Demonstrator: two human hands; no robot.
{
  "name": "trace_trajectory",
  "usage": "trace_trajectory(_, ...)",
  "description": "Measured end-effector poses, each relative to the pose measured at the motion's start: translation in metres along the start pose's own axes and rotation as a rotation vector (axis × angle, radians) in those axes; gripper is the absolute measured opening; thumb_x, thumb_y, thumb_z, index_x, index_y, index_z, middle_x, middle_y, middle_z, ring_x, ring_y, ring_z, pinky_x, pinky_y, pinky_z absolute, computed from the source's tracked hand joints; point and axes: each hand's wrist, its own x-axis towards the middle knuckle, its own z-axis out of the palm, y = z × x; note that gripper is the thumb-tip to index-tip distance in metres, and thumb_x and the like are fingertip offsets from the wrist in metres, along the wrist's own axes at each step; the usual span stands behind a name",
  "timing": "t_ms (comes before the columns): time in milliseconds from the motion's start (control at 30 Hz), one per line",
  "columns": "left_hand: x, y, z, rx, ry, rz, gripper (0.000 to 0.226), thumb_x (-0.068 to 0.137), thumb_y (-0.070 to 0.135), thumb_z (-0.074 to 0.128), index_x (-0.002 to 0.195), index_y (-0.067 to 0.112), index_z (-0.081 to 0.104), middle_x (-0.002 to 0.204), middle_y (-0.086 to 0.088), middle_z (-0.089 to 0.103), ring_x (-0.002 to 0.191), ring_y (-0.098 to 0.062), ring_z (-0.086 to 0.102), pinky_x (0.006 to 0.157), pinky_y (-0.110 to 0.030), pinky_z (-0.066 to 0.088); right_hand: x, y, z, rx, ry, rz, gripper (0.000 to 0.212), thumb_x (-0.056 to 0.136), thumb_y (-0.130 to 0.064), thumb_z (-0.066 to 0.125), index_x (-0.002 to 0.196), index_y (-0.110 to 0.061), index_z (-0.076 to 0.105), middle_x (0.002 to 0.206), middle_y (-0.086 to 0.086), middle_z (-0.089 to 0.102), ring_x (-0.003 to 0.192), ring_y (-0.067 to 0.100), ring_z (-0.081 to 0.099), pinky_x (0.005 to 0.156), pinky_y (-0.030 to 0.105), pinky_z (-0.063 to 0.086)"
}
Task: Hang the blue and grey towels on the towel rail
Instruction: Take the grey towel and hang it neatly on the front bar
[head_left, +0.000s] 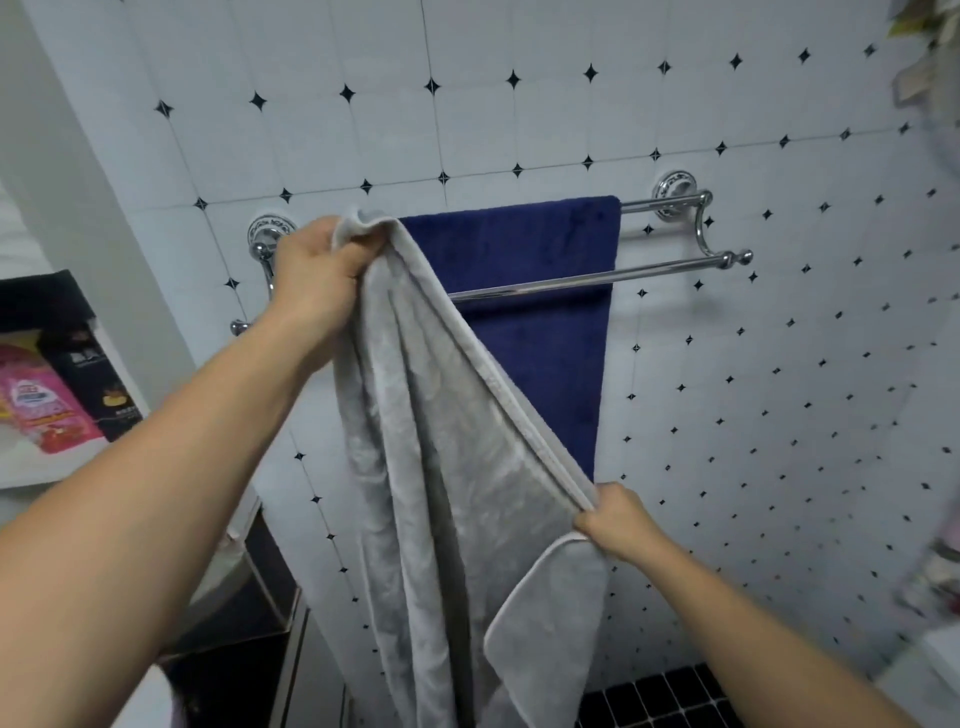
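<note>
Nearest, below the towel rail (665, 270) and under its middle, the right hand (618, 522) reaches forward on an outstretched forearm. Its fingers are curled and pinch the hemmed edge of the grey towel (431, 467) low down. I judge it holds that edge out to draw the cloth taut and open it before it goes over a bar. The grey towel hangs in long folds in front of the rail's left half, not on the rail, with one rounded corner flopping down beneath the right hand. Higher, level with the rail and just in front of its left bracket, the left hand (317, 275) is raised on a nearly straight arm, its back to the camera and its fingers closed round a bunched upper corner of the grey towel. It seems to carry most of the weight, and holding the corner that high probably serves to lift the edge clear of the front bar. The rail has two bars, and the front one shows bare chrome along its right half, likely the place meant for the grey towel. Behind it, the blue towel (535, 291) is already draped over the back bar, hanging flat against the tiled wall (571, 119) from the rail's middle to near its right bracket. Off to the left of the rail, a shelf carries a pink packet (47, 400) and a black box (83, 353).
</note>
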Motion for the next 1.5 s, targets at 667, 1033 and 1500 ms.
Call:
trace_trajectory(667, 0.021, -0.072, -0.069, 0.242, 0.319, -0.463, 0.030, 0.056, 0.027, 0.085, 0.079, 0.019, 0.067, 0.092, -0.005, 0.068, 0.082, -0.019, 0.063, 0.073, -0.035, 0.054, 0.012, 0.087, -0.093, 0.466, 0.129, 0.370, 0.008, 0.084, -0.001, 0.069, 0.088, -0.002, 0.062, 0.074, 0.016, 0.063, 0.063, 0.026, 0.057, 0.060, 0.035, 0.049)
trace_trajectory(1033, -0.050, -0.093, 0.032, -0.043, 0.044, -0.772, 0.033, 0.068, 0.010, 0.084, 0.095, -0.004, 0.072, 0.087, -0.020, 0.075, 0.073, -0.030, 0.072, 0.072, -0.045, 0.061, -0.011, -0.074, -0.068, 0.967, -0.341, -0.077, 0.029, 0.082, 0.016, 0.059, 0.104, 0.000, 0.070, 0.097, 0.022, 0.073, 0.087, 0.028, 0.073, 0.070, 0.032, 0.060)
trace_trajectory(1500, -0.087, -0.086, 0.047, -0.179, -0.220, -0.614, 0.020, 0.078, 0.021, 0.078, 0.081, 0.002, 0.074, 0.076, -0.010, 0.076, 0.067, -0.018, 0.072, 0.056, -0.025, 0.053, -0.017, -0.134, -0.041, 0.398, 0.285, -0.348, 0.018, 0.063, -0.045, 0.078, 0.071, -0.034, 0.065, 0.050, -0.001, 0.065, 0.046, 0.003, 0.058, 0.051, 0.019, 0.044)
